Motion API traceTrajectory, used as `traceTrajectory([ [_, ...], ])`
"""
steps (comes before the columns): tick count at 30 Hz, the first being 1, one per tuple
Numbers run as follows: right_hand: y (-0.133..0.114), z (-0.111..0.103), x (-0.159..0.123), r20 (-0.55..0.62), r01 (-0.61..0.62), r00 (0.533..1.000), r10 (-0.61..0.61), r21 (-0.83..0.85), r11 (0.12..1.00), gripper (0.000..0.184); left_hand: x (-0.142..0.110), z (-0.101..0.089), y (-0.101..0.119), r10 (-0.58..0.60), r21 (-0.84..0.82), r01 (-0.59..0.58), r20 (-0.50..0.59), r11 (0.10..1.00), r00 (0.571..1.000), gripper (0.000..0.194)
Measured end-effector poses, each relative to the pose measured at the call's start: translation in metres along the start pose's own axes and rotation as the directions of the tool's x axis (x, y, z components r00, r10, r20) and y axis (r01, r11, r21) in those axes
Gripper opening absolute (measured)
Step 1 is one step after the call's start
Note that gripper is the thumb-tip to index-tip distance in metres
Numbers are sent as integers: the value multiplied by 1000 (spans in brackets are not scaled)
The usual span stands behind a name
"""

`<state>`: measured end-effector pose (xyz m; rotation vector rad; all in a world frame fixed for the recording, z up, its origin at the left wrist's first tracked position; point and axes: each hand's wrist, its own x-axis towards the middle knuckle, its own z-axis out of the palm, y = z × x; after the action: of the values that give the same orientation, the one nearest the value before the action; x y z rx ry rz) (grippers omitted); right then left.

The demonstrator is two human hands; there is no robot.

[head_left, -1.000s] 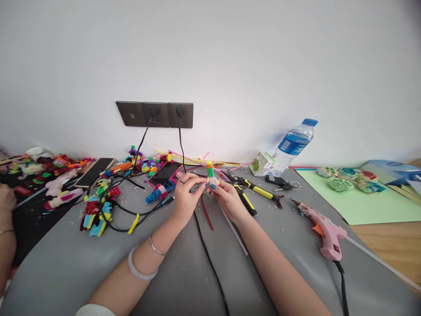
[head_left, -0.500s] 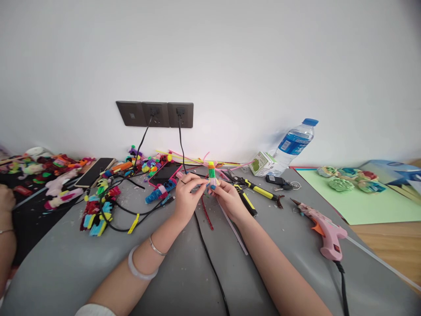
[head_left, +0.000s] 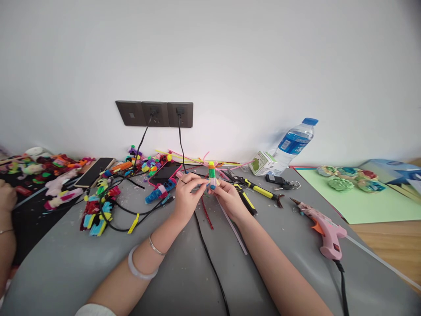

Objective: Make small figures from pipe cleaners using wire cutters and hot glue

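Note:
Between my two hands, above the grey table [head_left: 184, 272], stands a small pipe-cleaner figure [head_left: 212, 173] with yellow, orange, green and pink parts. My right hand [head_left: 227, 198] pinches its lower end between thumb and fingers. The fingertips of my left hand [head_left: 190, 193] are pressed together at the figure's base, on the left side; whatever small part they pinch is too small to make out. Below the hands lie a dark red pipe cleaner [head_left: 207, 213] and a pale glue stick [head_left: 233, 231]. Yellow-and-black pliers [head_left: 259, 188] rest just beyond my right hand.
A pink glue gun [head_left: 329, 237] lies at the right, its cord trailing forward. Behind are a water bottle [head_left: 294, 145], a small box [head_left: 263, 163] and keys [head_left: 283, 182]. Black cables [head_left: 123, 229], a phone [head_left: 95, 172] and pipe-cleaner pieces [head_left: 98, 213] fill the left. Another person's hand [head_left: 6, 196] is at far left.

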<state>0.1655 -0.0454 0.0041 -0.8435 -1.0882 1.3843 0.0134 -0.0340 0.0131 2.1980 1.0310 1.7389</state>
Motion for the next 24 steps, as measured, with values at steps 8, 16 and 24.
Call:
traceTrajectory([
  [8,3,-1,1,8,-3,1000,2,16,1000,30,-1,0,-1,8,5,-8,8,1000,1000,11],
  [16,3,-2,1,-2,-8,1000,8,15,1000,31,0,0,1,-30,-3,30,21,1000,999,11],
  [24,2,-1,1,-5,-12,1000,12,16,1000,29,1,0,2,-33,-11,33,23,999,999,11],
])
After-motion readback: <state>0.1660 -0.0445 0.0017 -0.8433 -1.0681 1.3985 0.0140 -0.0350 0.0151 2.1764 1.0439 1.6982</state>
